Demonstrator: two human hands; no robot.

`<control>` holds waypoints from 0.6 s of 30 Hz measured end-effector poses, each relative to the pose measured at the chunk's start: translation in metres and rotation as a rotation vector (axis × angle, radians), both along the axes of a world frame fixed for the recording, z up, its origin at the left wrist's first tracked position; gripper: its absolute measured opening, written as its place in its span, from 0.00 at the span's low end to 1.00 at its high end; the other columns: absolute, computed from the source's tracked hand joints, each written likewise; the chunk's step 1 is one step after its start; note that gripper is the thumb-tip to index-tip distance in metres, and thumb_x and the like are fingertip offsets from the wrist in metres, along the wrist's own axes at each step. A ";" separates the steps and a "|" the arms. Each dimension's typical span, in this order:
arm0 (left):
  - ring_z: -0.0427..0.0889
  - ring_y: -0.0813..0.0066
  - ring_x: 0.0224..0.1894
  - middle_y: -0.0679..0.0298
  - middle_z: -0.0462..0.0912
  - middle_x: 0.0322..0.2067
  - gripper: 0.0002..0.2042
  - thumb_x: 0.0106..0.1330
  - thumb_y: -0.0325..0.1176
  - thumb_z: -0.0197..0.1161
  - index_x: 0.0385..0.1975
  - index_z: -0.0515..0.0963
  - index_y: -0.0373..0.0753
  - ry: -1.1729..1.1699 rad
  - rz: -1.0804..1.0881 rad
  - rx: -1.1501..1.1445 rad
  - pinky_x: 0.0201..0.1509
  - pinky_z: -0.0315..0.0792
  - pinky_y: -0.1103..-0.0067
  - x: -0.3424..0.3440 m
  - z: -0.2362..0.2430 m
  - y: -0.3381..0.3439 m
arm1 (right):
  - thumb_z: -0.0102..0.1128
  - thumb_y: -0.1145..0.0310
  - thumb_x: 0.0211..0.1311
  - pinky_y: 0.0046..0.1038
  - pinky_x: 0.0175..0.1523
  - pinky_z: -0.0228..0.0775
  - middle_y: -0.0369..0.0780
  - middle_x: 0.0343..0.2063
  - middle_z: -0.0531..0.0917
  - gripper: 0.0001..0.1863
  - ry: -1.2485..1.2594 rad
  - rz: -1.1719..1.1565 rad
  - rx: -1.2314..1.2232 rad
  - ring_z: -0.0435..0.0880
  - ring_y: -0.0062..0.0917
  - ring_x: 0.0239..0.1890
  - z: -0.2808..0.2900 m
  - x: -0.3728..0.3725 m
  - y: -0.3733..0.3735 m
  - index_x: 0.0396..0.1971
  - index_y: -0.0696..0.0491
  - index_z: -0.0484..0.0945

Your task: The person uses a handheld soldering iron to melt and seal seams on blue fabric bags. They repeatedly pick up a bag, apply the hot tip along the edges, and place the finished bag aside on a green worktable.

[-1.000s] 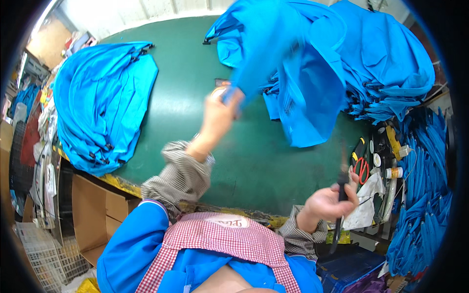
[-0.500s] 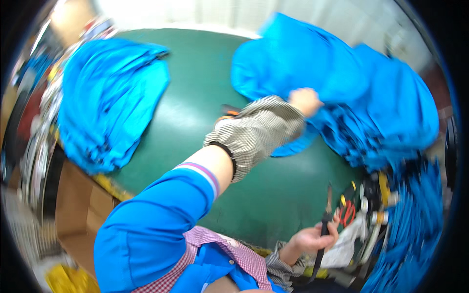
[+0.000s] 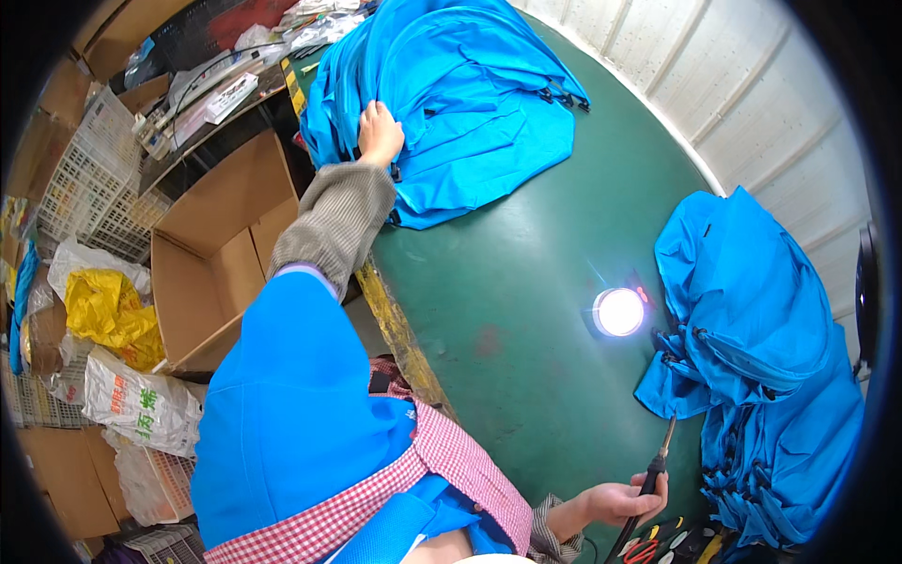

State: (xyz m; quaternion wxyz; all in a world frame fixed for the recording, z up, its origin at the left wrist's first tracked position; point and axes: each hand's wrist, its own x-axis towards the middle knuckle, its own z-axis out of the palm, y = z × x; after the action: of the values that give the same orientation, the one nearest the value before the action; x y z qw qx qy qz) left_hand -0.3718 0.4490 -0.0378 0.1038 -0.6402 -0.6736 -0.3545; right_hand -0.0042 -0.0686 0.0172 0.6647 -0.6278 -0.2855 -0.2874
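My left hand (image 3: 381, 136) rests at the near edge of a large heap of blue fabric pieces (image 3: 479, 122), its fingers curled onto the cloth. Small black fittings show along the heap's edges. In my right hand (image 3: 629, 500) is a soldering iron (image 3: 653, 470) with a black handle and a thin metal tip. That tip points up toward the lower edge of a second blue fabric pile (image 3: 752, 291) on the right; whether it touches the cloth I cannot tell.
A bright round lamp (image 3: 618, 312) glows on the green table (image 3: 526, 376). Red-handled pliers (image 3: 642, 552) lie by my right hand. Left of the table's yellow-striped edge stands an open cardboard box (image 3: 211, 254), with plastic bags (image 3: 141, 399) and white crates (image 3: 103, 169) beyond.
My left hand has gone from the right pile to the left heap, and my view has turned left. The soldering iron stays in my right hand. The lamp now shows uncovered.
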 end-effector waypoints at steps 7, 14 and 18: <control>0.74 0.50 0.55 0.45 0.69 0.53 0.23 0.57 0.33 0.59 0.52 0.68 0.27 -0.244 0.237 -0.457 0.55 0.72 0.62 0.018 0.036 0.048 | 0.36 0.64 0.68 0.23 0.25 0.60 0.45 0.28 0.76 0.19 -0.105 0.025 -0.057 0.75 0.30 0.27 0.015 -0.023 0.012 0.31 0.64 0.72; 0.67 0.52 0.56 0.48 0.66 0.53 0.35 0.44 0.37 0.73 0.52 0.64 0.36 -0.835 -0.110 -0.078 0.60 0.65 0.66 0.058 0.001 -0.005 | 0.38 0.64 0.67 0.21 0.23 0.58 0.47 0.29 0.77 0.18 -0.030 0.061 -0.061 0.74 0.28 0.24 0.012 -0.026 0.018 0.31 0.63 0.73; 0.74 0.59 0.51 0.45 0.70 0.52 0.38 0.48 0.34 0.74 0.56 0.57 0.30 -1.591 -0.401 -0.104 0.54 0.70 0.69 0.064 0.013 0.023 | 0.38 0.62 0.69 0.21 0.27 0.60 0.46 0.32 0.78 0.20 -0.085 0.123 -0.041 0.67 0.22 0.22 0.015 -0.024 0.017 0.33 0.63 0.74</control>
State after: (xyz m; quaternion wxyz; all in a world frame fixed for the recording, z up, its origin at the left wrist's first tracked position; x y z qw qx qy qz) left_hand -0.3075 0.4716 -0.0251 -0.4999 -0.3096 -0.4341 -0.6825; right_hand -0.0278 -0.0519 0.0324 0.6554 -0.6098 -0.3573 -0.2662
